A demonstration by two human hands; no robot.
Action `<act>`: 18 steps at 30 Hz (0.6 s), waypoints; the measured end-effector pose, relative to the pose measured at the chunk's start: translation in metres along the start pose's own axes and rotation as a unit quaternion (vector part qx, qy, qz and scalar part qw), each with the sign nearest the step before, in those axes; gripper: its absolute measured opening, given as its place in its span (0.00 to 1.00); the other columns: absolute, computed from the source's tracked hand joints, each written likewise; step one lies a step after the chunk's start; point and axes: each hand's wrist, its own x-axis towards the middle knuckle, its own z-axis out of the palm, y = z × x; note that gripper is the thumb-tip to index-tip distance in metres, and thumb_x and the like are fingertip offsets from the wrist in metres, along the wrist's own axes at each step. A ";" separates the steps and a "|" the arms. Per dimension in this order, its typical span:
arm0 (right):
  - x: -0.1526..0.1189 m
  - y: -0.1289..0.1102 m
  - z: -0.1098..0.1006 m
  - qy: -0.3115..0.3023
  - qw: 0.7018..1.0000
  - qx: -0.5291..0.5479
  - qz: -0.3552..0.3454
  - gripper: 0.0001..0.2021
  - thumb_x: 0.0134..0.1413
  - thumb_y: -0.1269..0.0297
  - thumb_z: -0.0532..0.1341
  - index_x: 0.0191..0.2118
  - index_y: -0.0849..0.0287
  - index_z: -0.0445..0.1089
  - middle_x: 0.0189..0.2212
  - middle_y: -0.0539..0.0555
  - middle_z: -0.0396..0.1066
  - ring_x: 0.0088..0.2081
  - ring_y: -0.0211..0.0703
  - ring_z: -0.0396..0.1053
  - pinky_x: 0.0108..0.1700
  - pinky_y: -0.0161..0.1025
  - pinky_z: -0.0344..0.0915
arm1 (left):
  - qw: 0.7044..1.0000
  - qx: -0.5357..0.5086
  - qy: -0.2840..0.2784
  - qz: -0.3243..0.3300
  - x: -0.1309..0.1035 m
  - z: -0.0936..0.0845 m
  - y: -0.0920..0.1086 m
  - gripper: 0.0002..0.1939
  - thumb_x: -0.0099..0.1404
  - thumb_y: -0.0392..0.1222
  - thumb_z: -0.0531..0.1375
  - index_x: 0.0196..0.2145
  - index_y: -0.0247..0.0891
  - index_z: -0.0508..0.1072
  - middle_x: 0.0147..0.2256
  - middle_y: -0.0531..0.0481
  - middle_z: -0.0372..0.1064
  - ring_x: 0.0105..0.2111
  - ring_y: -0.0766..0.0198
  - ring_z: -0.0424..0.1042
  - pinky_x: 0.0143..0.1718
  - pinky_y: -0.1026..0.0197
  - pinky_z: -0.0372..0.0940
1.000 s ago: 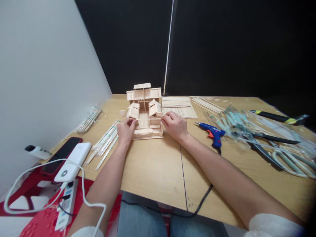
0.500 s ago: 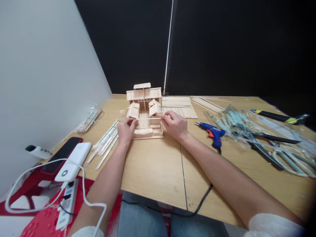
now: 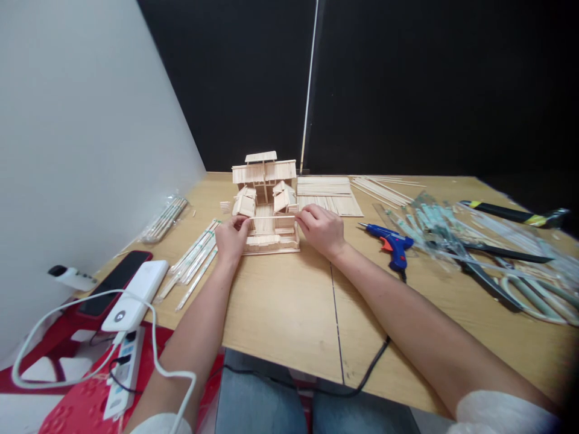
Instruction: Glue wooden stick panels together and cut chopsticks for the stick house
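Note:
A model house (image 3: 264,173) built of thin wooden sticks stands on the table, with a tall roofed part at the back and two small huts before it. Across its front courtyard runs a thin wooden stick (image 3: 272,218), held level above the low front wall. My left hand (image 3: 232,238) pinches the stick's left end between thumb and fingers. At the other end my right hand (image 3: 321,228) pinches it beside the model's right wall. The fingertips partly hide both ends, so I cannot tell whether the stick rests on the walls.
Right of the model lie a stick panel (image 3: 330,196), loose sticks (image 3: 382,191), a blue glue gun (image 3: 391,244), and scissors (image 3: 529,295) among plastic wrappers. Bagged sticks (image 3: 194,259) lie left. A white power bank (image 3: 136,295), a phone (image 3: 115,283) and cables crowd the left edge.
Both hands keep their pinch on the stick in the same place. The whole view has shifted very slightly; nothing else visibly differs.

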 end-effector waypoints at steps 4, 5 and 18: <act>0.000 0.001 0.001 0.005 1.000 -0.005 -0.002 0.11 0.61 0.72 0.56 0.32 0.57 0.75 0.32 0.53 0.75 0.32 0.38 0.65 0.31 0.36 0.50 | 1.000 0.002 -0.002 0.004 0.000 0.001 -0.001 0.13 0.60 0.49 0.61 0.33 0.37 0.81 0.26 0.49 0.76 0.26 0.62 0.72 0.33 0.62 0.64; 0.000 0.001 0.001 0.006 1.000 -0.005 -0.002 0.11 0.61 0.72 0.56 0.32 0.57 0.75 0.32 0.53 0.75 0.32 0.38 0.65 0.31 0.37 0.50 | 1.000 0.003 -0.003 0.005 0.000 0.001 -0.001 0.14 0.60 0.49 0.61 0.33 0.37 0.81 0.26 0.49 0.76 0.26 0.62 0.72 0.33 0.62 0.64; 0.000 0.001 0.002 0.006 1.000 -0.006 -0.002 0.11 0.60 0.73 0.56 0.32 0.57 0.75 0.33 0.53 0.75 0.32 0.38 0.66 0.30 0.37 0.50 | 1.000 0.003 -0.006 0.000 0.001 0.000 -0.001 0.14 0.61 0.49 0.60 0.34 0.38 0.81 0.26 0.49 0.76 0.26 0.62 0.72 0.33 0.61 0.65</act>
